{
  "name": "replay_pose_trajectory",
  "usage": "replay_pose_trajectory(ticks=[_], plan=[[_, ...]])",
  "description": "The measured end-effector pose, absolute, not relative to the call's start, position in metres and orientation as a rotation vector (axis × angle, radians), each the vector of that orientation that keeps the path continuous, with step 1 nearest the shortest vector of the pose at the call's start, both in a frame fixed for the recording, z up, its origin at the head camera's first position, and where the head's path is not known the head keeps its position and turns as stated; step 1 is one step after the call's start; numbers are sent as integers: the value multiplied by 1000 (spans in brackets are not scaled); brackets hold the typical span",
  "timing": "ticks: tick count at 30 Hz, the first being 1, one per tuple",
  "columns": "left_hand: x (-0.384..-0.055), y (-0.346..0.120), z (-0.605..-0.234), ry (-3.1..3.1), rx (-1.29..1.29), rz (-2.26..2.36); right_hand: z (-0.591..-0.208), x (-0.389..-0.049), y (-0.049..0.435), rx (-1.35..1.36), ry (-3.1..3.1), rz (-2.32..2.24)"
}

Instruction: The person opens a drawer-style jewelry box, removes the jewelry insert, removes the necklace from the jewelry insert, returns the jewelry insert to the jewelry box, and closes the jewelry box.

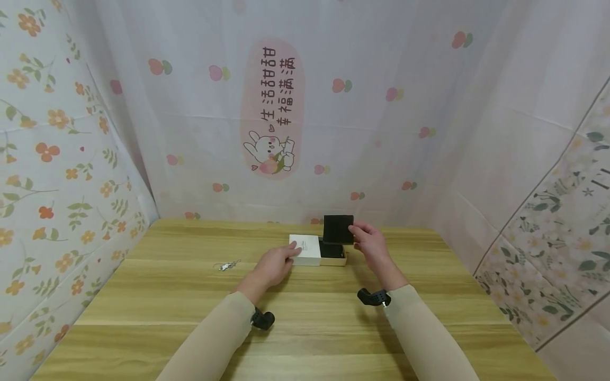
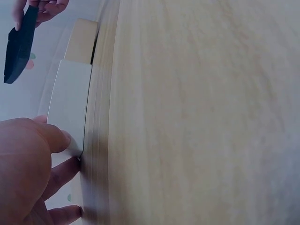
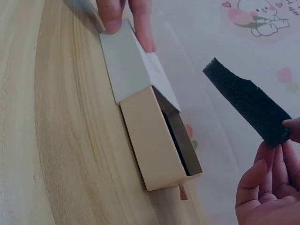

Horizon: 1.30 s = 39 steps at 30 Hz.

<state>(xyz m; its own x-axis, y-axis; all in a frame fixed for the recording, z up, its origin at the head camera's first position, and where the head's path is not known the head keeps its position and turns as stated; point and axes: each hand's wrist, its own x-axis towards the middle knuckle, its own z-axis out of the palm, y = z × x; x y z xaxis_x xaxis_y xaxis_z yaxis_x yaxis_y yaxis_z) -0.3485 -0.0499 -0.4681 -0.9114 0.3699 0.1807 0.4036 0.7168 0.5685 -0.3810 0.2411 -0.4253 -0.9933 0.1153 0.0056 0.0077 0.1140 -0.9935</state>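
A small white box sleeve (image 1: 307,248) lies on the table with its tan inner drawer (image 3: 152,140) slid partway out to the right. Black lining (image 1: 330,250) shows inside the drawer, and a short ribbon tab (image 3: 183,192) sticks out of its end. My left hand (image 1: 275,264) grips the sleeve's left end, thumb on the near side and fingers over the top. Above the drawer, my right hand (image 1: 373,246) pinches a black foam pad (image 1: 337,228) by its right edge, between thumb and fingertips. The pad is held up on edge, apart from the box.
To the left of the box lies a small silvery piece, like jewellery (image 1: 227,265), on the wood-grain table (image 1: 305,328). A printed curtain (image 1: 381,148) hangs right behind the table's far edge, with more patterned cloth at both sides.
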Motion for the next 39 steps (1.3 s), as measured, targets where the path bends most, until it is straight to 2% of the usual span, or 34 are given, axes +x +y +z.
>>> replay_pose_trajectory(ticks=[23,39], plan=[[-347,-49,-468,-2854,-656,-954,-440,-379,246,-126,-2383,1900],[-344,-49,-466,-2860,-668,-930,-446,-381,251,-245,-2555,1691]])
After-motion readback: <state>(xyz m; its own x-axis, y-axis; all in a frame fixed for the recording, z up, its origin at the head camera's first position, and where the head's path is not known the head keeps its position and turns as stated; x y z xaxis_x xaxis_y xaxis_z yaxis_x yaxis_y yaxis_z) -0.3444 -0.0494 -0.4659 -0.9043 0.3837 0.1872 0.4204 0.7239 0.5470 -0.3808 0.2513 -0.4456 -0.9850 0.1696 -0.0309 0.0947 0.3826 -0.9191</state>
